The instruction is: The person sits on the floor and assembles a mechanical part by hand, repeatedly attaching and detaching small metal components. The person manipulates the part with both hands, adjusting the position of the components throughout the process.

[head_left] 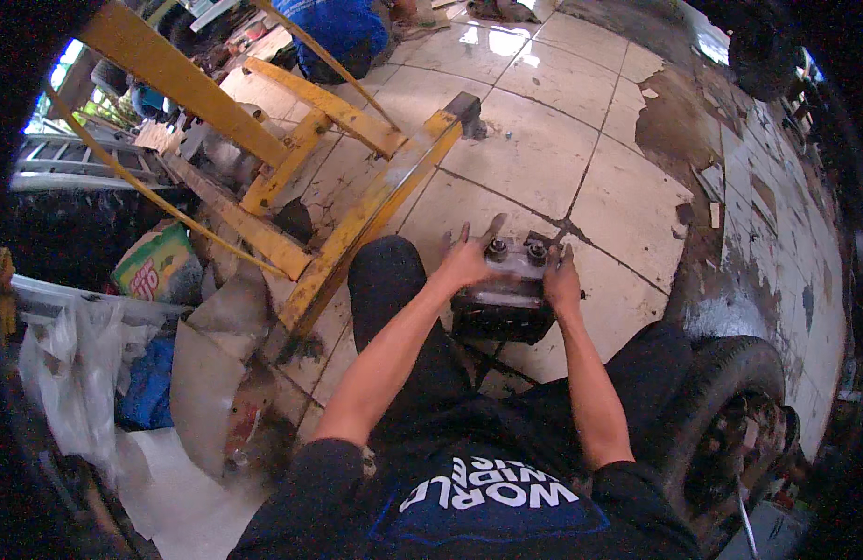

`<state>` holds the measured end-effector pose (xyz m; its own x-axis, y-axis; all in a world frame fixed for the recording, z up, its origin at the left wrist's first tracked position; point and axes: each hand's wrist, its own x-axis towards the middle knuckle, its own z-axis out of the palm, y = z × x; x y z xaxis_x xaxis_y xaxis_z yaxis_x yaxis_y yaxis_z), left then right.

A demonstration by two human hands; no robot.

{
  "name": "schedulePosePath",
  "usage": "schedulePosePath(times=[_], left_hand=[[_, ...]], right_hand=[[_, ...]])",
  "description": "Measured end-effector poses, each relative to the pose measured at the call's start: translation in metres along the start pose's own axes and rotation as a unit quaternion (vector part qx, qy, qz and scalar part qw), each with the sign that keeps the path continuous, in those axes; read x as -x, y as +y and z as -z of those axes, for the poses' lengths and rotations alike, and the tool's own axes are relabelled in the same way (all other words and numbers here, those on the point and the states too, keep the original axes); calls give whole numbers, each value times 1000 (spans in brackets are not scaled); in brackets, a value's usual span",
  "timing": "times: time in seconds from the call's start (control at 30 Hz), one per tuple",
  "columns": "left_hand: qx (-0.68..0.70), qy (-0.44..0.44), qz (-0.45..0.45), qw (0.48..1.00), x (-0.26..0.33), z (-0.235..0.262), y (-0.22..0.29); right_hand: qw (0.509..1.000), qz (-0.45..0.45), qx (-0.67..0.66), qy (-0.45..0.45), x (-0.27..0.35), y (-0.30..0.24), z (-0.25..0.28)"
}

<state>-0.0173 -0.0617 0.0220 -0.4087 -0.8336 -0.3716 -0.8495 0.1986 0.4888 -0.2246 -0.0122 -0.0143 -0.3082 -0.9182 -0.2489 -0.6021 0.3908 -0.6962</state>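
Between my knees is a boxy dark machine part [508,294], with a grey metal top and a black lower body. Two round, bolt-like fittings stand side by side on its far end. My left hand [466,262] grips its left side, the thumb and fingers stretched along the edge. Against the opposite side, my right hand [562,280] holds it with the fingers pointing away from me. The palm sides of both hands are hidden, and the part's top is slightly blurred.
A yellow steel frame [366,229] stands on the tiled floor [534,121] to my left. A tyred wheel [730,401] lies by my right leg. Cardboard [207,392], plastic sheeting [72,373] and a green-yellow carton [158,264] crowd the left. Farther off is a person in blue [333,33].
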Motion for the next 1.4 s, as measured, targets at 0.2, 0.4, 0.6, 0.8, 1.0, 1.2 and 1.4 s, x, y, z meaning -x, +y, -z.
schedulePosePath(times=[0.2,0.4,0.6,0.8,1.0,1.2,1.4], left_hand=[[64,101,39,992,23,-28,26],[67,131,151,978,-2,-52,40],[110,144,191,965,0,-32,60],[-47,124,131,982,27,-37,83],[82,150,81,982,-3,-29,34],[35,-17,20,999,-14,2,-3],[63,97,-19,993,7,-14,5]], right_hand=[[999,4,8,36,-3,11,-1],[995,47,-80,42,-2,18,-8],[995,39,-96,4,4,0,1],[998,26,-38,36,-2,17,-1],[995,57,-43,77,-8,28,-9],[999,20,-34,32,6,3,-4],[999,8,-25,33,-15,15,1]])
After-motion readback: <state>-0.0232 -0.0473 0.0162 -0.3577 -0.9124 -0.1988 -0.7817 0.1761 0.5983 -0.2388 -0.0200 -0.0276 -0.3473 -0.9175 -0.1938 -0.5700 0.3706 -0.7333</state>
